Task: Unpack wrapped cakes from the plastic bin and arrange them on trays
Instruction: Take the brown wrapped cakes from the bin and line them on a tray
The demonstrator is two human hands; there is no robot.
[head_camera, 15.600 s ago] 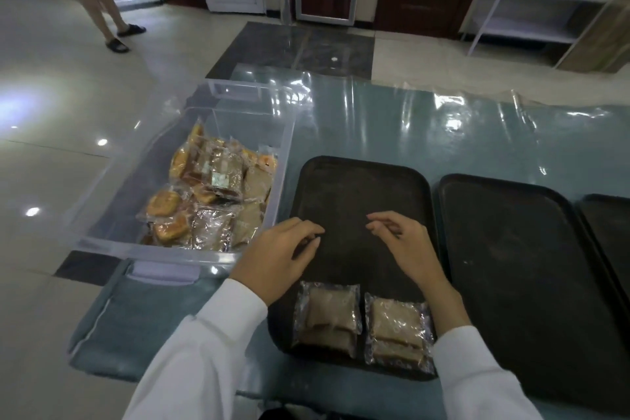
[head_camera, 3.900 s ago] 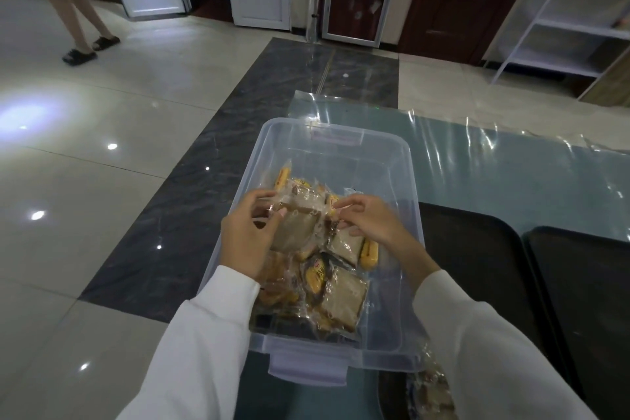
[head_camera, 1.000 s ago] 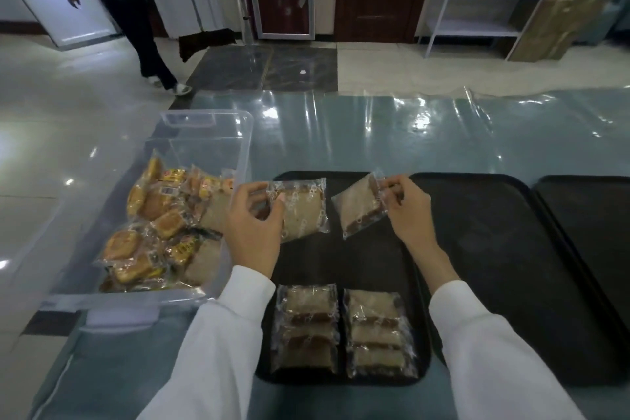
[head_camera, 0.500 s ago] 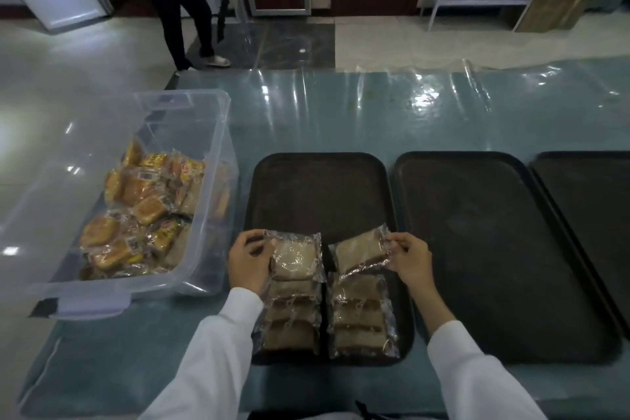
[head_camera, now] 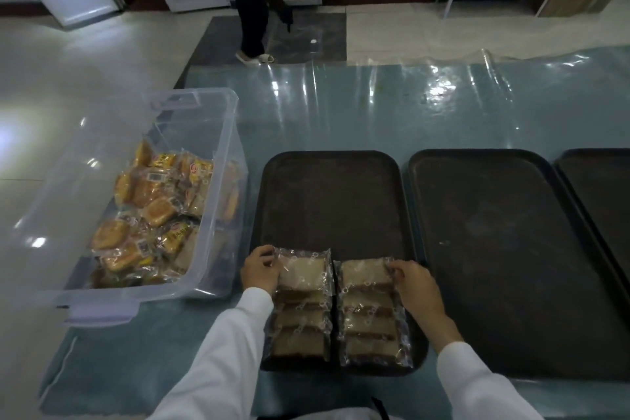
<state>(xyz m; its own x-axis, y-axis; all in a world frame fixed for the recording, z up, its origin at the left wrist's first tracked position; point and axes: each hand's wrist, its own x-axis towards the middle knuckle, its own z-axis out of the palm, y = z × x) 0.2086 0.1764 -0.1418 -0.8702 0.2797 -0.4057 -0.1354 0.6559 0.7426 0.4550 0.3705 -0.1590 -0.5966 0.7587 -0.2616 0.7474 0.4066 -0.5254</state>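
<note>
- Two short columns of wrapped cakes point(head_camera: 335, 314) laid at the near end of the left tray point(head_camera: 332, 201), packets overlapping like shingles; roughly three to each column, exact count hard to read through the glare on the film.
- Left hand point(head_camera: 259, 270) pinching the outer edge of the newest left packet point(head_camera: 303, 272), fingers curled on the wrapper, packet already resting on the one below.
- Right hand point(head_camera: 414, 286) doing the same to the newest right packet point(head_camera: 364, 271), fingertips on its right-hand corner, packet down flat.
- Far stretch of the left tray bare, so well under half filled.
- Middle tray point(head_camera: 504, 249) and the right tray point(head_camera: 603, 187), cut off at the frame edge, holding nothing.
- Clear plastic bin point(head_camera: 218, 133) just left of the trays, loaded with a jumble of packets point(head_camera: 156, 215), mostly yellow-wrapped ones.
- Judged early in the job: one small block arranged, most of the bin left to unpack.
- Legs of a passer-by point(head_camera: 252, 10) on the tiled floor beyond the film-covered table point(head_camera: 375, 106).
</note>
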